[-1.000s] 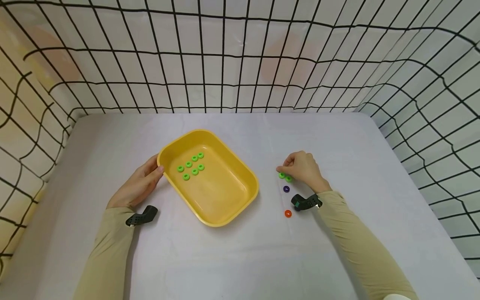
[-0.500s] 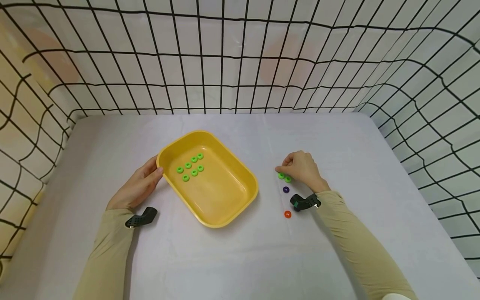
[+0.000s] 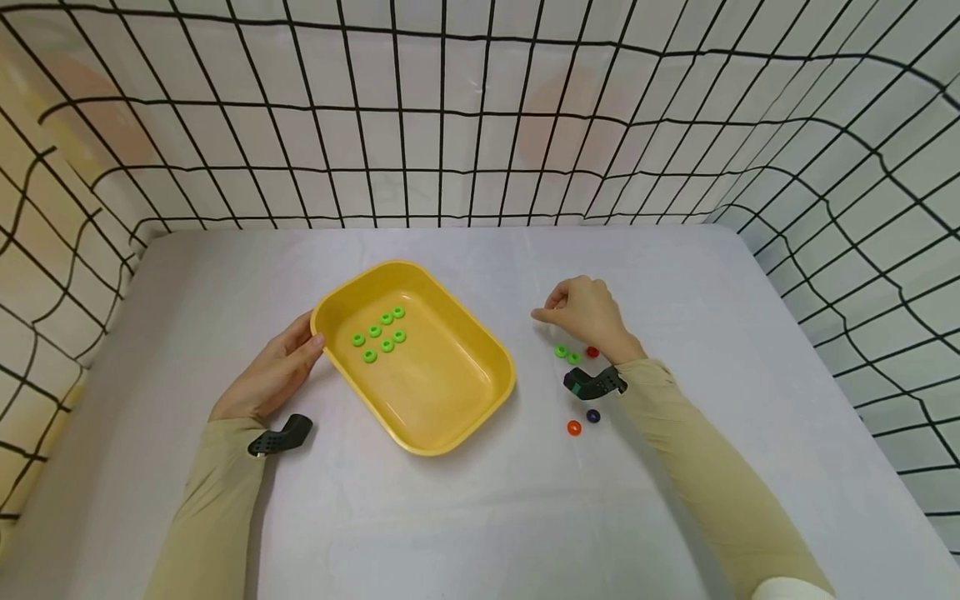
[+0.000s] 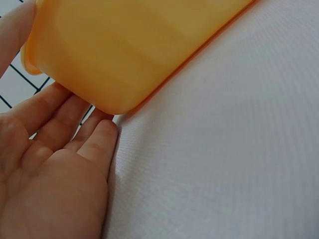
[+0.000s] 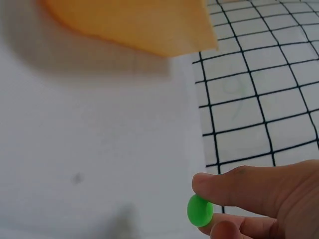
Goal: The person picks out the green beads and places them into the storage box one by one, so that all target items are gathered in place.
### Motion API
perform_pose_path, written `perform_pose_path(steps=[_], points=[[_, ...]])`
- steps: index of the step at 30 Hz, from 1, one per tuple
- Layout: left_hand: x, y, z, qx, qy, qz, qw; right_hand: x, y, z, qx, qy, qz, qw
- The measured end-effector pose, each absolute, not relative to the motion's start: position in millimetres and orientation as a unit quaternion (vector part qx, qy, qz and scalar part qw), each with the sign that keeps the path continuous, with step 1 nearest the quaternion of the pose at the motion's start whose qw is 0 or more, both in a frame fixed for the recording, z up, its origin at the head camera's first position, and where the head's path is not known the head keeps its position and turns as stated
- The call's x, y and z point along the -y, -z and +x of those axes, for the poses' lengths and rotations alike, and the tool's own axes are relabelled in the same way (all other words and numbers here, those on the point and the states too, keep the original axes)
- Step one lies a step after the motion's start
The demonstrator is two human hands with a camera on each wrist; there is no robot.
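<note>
In the head view, a yellow tray stands left of centre with several small green rings lying in it. My left hand holds the tray by its left corner, thumb at the rim and fingers along the outer wall. To the right of the tray, my right hand is raised over the tabletop. Between thumb and fingertip it pinches a green ring, plain in the right wrist view. Two more green rings lie just below that hand, beside a red ring.
Nearer the front lie an orange-red ring and a dark blue ring. A black wrist camera covers part of the tabletop beside them. Black netting rises behind and along both sides of the white-covered table.
My right hand has lifted away from the loose rings, up and slightly left, with a green ring pinched. This uncovers the red and dark blue rings; the purple one is now hidden.
</note>
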State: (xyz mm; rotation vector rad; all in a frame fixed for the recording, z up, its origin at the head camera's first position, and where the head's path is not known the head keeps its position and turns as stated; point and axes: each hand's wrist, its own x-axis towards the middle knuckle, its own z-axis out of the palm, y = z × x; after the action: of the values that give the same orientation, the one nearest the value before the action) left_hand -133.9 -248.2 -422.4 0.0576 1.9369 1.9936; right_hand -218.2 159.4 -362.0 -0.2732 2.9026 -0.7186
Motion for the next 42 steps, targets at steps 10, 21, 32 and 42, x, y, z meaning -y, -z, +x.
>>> perform_pose_path(steps=[10,21,32,42], points=[[248.7,422.3,-133.8,-0.685,-0.706,0.021,0.177,-103.7,338.8,-231.2,-0.966,0.205,-0.147,0.064],[248.5,424.0,-135.8,-0.683,-0.708,0.024,0.178,-51.2,323.8,-230.1,-0.964,0.152,-0.203,0.075],[250.2,426.2,-135.5,-0.680,-0.710,0.021,0.180,-6.1,325.8,-225.2,-0.954,0.102,-0.261,0.105],[250.2,425.5,-136.7,-0.682,-0.709,0.016,0.180,21.5,337.3,-224.8,-0.950,0.069,-0.274,0.135]])
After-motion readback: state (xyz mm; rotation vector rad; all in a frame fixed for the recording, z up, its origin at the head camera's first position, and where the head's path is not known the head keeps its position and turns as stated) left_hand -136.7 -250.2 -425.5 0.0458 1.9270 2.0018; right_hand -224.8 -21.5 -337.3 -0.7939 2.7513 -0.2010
